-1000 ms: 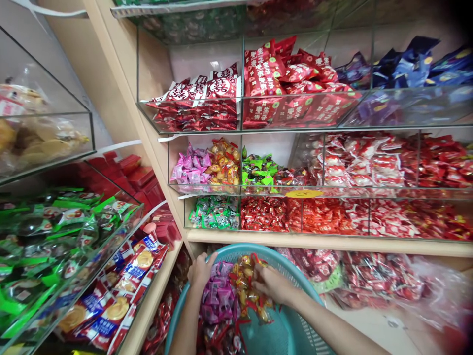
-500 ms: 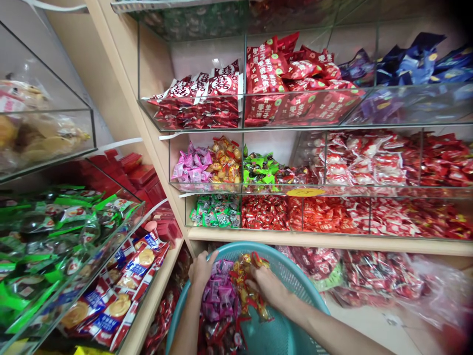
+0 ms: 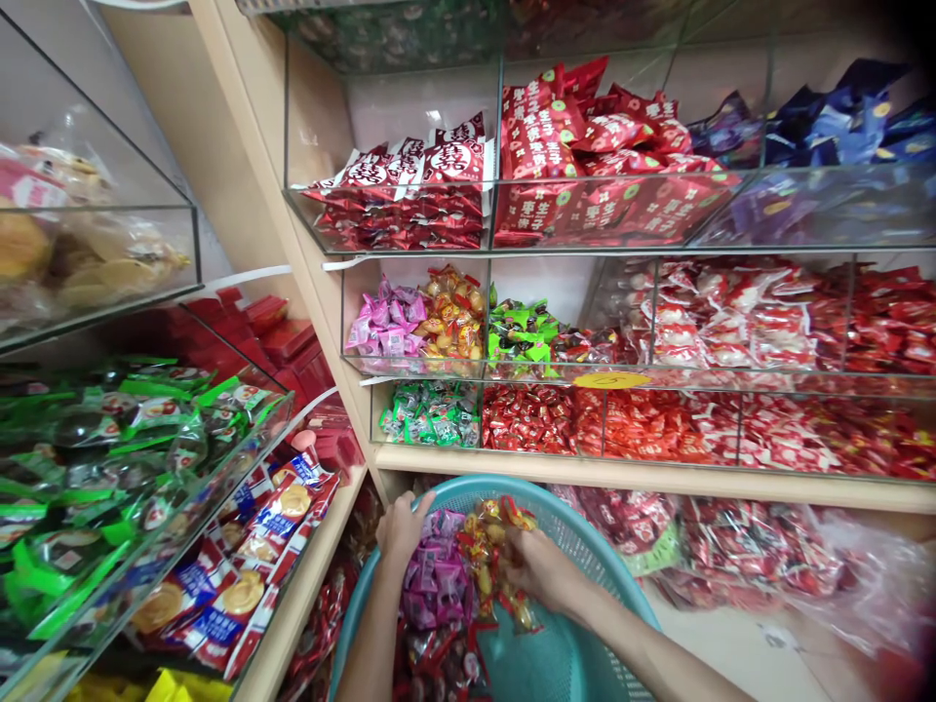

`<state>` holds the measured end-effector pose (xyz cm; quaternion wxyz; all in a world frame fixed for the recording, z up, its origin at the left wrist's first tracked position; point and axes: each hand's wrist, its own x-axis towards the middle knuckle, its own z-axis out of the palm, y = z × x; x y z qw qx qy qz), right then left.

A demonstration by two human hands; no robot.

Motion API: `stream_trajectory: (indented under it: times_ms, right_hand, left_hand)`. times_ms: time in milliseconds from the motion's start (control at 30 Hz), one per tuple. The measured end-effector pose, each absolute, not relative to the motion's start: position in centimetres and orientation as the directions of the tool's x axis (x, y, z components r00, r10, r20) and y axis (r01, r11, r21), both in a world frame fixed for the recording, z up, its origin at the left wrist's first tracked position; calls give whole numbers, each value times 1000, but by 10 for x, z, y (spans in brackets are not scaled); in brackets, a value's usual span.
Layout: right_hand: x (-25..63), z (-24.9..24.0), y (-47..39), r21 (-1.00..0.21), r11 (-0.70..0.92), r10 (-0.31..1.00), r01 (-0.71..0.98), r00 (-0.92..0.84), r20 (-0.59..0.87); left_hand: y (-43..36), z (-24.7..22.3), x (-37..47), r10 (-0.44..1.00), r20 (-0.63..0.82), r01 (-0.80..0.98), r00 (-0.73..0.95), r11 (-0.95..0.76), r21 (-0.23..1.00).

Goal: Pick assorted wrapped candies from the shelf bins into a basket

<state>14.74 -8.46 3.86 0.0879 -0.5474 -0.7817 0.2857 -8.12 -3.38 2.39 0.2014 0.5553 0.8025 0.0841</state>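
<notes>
A teal plastic basket stands below the shelves, tilted a little toward me. My left hand is closed over its left rim. Inside, my right hand curls around gold-wrapped candies, its fingertips partly hidden among them. Purple-wrapped candies lie to the left of the gold ones. Nearer to me are dark red wrapped candies, partly cut off by the bottom of the view. Bare basket floor shows on the right side.
Clear-fronted shelf bins hold purple packets, gold packets and green packets. A wooden shelf edge runs just beyond the basket. Another rack with green packets stands at left. Bagged red sweets lie at right.
The view has shifted slightly, so the shelves sit a little farther right. My right hand has moved slightly among the gold candies; my left hand keeps its hold on the rim.
</notes>
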Motion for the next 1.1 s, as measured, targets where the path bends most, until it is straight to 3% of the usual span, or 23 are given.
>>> stream_trajectory:
  times_ms: [167,533,800,933,1100]
  right_hand:
    - [152,40,-79,-525,178,938,832,-305,-165]
    - [145,29,-73,-521,187,929,833,-323,-183]
    - [132,30,-79,-272,327,925,905,-365,-101]
    - [126,67,-75,-144,370,927,918,-375,-7]
    - [115,173,-44,-188,516,850,835,-472,234]
  left_hand:
    - [-33,23,-81,913,-234,834,-334,402,377]
    - [-33,20,-83,924,-232,850,-305,374,371]
    - [-34,17,-85,927,-224,845,-301,368,387]
    - [-34,16,-86,925,-224,842,-309,375,389]
    - [-34,18,-86,927,-224,845,-302,369,387]
